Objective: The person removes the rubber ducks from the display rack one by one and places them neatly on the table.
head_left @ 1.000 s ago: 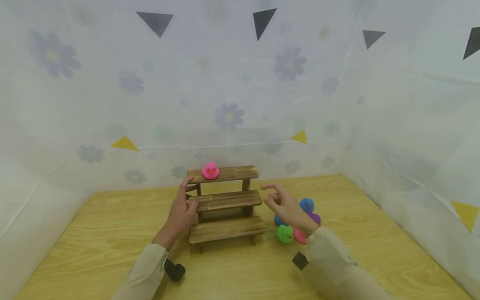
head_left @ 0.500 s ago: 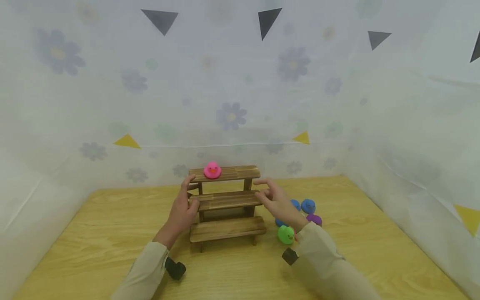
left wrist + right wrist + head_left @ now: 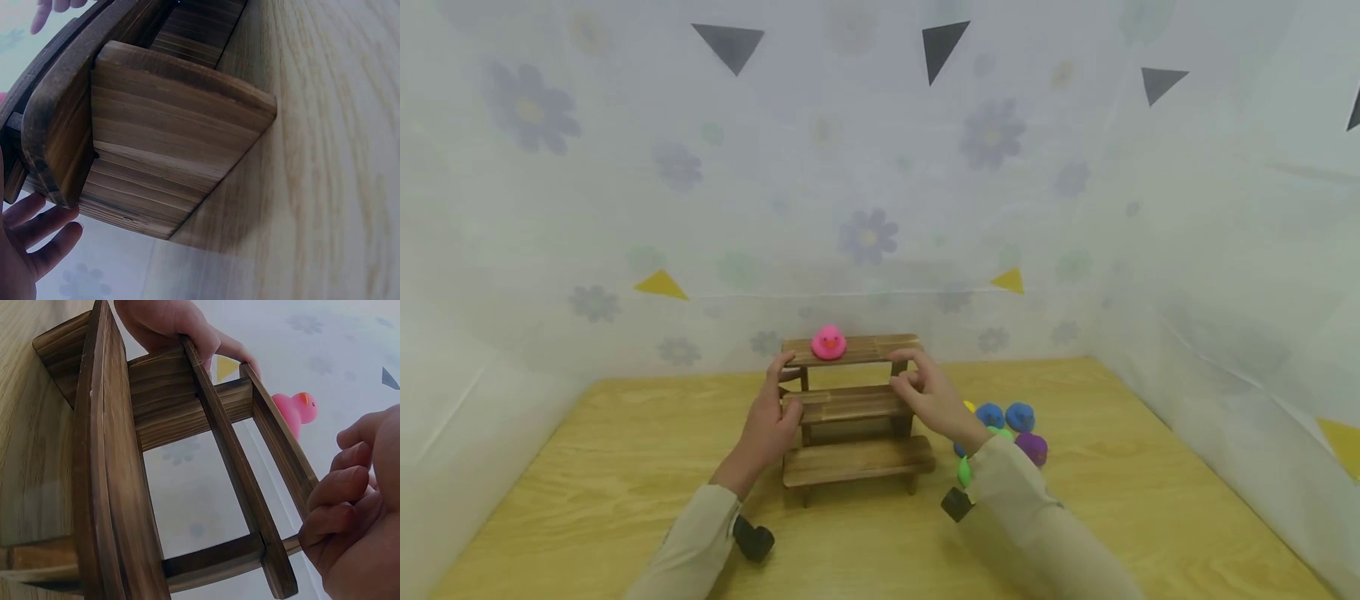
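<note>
A three-tier wooden display stand (image 3: 850, 406) stands on the table, also large in the left wrist view as a wooden stand (image 3: 169, 112). On its top tier, left of centre, sits a pink rubber duck (image 3: 829, 343), its side showing as a pink duck (image 3: 294, 412) in the right wrist view. My left hand (image 3: 765, 427) grips the stand's left end, thumb at the middle tier and index finger at the top one. In front of the stand's right end hovers my right hand (image 3: 934, 402), holding nothing, its index finger extended and the others loosely curled. Contact with the wood cannot be told.
Behind my right wrist several ducks lie on the wood-grain table (image 3: 1120, 467): a blue duck (image 3: 1021, 417), a purple duck (image 3: 1032, 448), a green duck (image 3: 964, 472), partly hidden by my sleeve. White flowered sheeting (image 3: 880, 167) walls the back and sides.
My right hand has moved left from beside the stand to in front of its right end. The left hand keeps its hold on the stand. The camera view has shifted slightly.
</note>
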Motion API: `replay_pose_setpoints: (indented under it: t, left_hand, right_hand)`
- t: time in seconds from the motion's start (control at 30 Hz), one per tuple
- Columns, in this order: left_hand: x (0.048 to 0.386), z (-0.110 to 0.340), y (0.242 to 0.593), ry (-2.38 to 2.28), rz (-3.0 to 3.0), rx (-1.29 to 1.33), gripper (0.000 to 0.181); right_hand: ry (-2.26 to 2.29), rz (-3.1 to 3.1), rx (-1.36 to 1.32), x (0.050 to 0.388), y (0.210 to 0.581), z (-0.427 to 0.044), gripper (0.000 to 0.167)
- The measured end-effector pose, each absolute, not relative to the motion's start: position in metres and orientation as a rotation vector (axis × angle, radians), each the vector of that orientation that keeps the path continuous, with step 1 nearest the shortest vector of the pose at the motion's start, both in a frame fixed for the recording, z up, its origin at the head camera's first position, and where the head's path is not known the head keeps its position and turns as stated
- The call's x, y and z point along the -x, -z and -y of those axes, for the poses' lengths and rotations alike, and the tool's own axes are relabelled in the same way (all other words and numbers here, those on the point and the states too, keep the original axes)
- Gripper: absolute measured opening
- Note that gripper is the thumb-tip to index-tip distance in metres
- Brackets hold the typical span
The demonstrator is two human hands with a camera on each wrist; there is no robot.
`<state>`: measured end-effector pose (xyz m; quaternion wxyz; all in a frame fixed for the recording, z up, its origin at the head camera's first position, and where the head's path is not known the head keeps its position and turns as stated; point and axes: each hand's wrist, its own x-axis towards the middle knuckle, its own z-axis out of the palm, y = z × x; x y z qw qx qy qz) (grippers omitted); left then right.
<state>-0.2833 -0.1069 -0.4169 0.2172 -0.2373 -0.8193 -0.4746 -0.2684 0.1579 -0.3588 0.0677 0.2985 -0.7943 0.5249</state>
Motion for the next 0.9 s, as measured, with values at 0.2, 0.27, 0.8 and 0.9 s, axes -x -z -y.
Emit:
replay_pose_setpoints:
  t: [0.2, 0.27, 0.8, 0.9]
  left_hand:
    - [0.284, 0.111, 0.415, 1.299, 2.24, 0.653, 0.064]
    - [0.284, 0.111, 0.417, 1.272, 2.209, 0.664, 0.064]
    - [0.287, 0.104, 0.421, 1.31, 2.261, 0.672, 0.065]
    - [0.287, 0.104, 0.421, 1.321, 2.265, 0.671, 0.064]
  right_hand:
    - [-1.62, 2.372, -0.89, 0.278, 0.358, -0.143, 0.035]
    - [-1.643, 2.382, -0.885, 0.279, 0.358, -0.139, 0.036]
    - [-1.66, 2.416, -0.779, 0.285, 0.35, -0.121, 0.046]
    - [-1.664, 2.432, -0.786, 0.285, 0.346, -0.117, 0.048]
